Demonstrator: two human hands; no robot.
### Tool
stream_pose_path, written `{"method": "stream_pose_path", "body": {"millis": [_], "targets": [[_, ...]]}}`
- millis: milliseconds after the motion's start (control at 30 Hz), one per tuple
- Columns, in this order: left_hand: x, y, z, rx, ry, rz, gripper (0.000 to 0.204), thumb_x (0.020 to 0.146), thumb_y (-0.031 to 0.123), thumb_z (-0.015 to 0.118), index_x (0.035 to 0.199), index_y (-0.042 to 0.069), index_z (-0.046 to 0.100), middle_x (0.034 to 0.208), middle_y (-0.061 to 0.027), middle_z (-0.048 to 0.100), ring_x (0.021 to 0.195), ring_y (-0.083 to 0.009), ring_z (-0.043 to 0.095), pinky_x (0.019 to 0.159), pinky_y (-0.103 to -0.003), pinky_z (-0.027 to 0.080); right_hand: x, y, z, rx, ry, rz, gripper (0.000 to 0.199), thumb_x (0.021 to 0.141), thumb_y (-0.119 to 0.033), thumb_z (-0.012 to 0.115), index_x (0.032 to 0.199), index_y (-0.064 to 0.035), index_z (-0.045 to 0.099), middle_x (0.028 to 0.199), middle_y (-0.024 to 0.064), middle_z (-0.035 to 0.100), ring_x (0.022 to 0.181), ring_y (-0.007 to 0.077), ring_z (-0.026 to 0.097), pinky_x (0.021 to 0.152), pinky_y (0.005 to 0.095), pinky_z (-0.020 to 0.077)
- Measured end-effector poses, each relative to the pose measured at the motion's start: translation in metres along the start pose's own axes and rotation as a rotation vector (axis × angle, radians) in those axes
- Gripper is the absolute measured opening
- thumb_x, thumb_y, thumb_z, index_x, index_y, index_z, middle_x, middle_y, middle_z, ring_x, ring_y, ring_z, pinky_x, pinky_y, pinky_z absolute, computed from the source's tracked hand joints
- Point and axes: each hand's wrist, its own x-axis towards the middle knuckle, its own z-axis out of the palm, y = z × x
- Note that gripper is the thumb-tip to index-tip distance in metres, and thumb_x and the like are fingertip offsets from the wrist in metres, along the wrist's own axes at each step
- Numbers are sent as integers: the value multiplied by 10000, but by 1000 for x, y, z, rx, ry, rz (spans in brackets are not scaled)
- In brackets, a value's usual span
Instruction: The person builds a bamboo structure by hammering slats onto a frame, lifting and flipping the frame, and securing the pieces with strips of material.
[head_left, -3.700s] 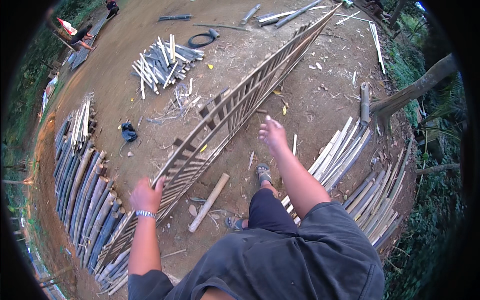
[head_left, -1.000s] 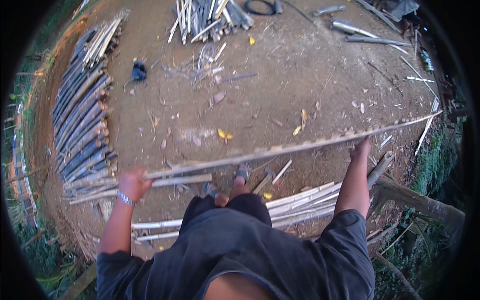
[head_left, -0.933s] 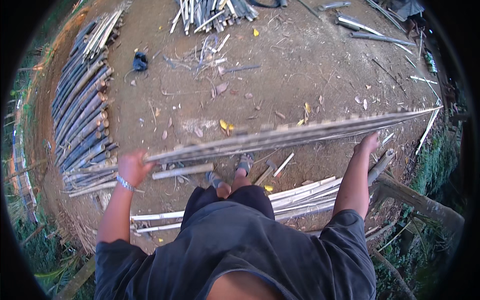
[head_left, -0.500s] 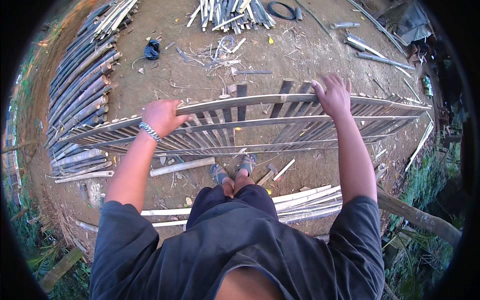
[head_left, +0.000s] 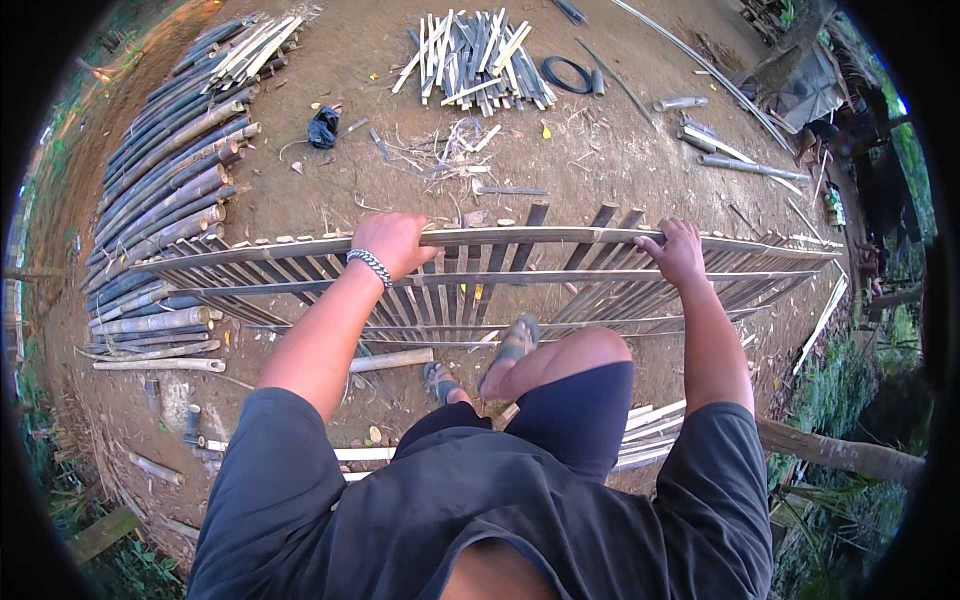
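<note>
A wide bamboo slat panel stands on edge across the ground before me, tilted, with long rails crossed by many narrow slats. My left hand, a braided bracelet on its wrist, is wrapped over the top rail left of the middle. Farther right, my right hand grips the same rail, its thumb on the near side. Several slats poke up past the rail between my hands. My right knee is raised behind the panel, and my sandalled feet are close to its lower edge.
Stacked bamboo poles lie at the left. Ahead are a pile of cut strips, a black coil, a dark plastic bag and loose shavings. A thick wooden pole juts in at the right. Pale strips lie behind my legs.
My left hand has shifted right along the top rail. My right hand, raised with fingers spread before, has come down onto the rail. My right knee has lifted.
</note>
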Motion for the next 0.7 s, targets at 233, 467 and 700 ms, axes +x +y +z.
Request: {"method": "stream_pose_path", "body": {"millis": [233,467,700], "targets": [[18,-3,-2,8,-25,-40,451,840,493,742,1035,87,717,1025,-144,748,991,-320,714,860,-455,557,30,-1,8,-18,-12,11,657,879,-637,652,1101,-20,679,1135,152,655,1184,342,556,1098,467,369],[92,-24,23,19,8,-83,556,798,531,776,1130,91,706,1089,-125,733,1053,-308,689,942,-458,490,107,11,49,13,-11,-20,637,856,-631,680,1031,-19,698,1079,156,671,1134,351,588,1068,476,386],[274,-73,41,6,-85,-176,723,730,659,778,1165,88,696,1161,-121,702,1141,-295,645,989,-451,444,288,26,117,52,6,-63,620,809,-635,725,926,-27,691,1007,146,682,1072,332,616,999,463,418]]}}
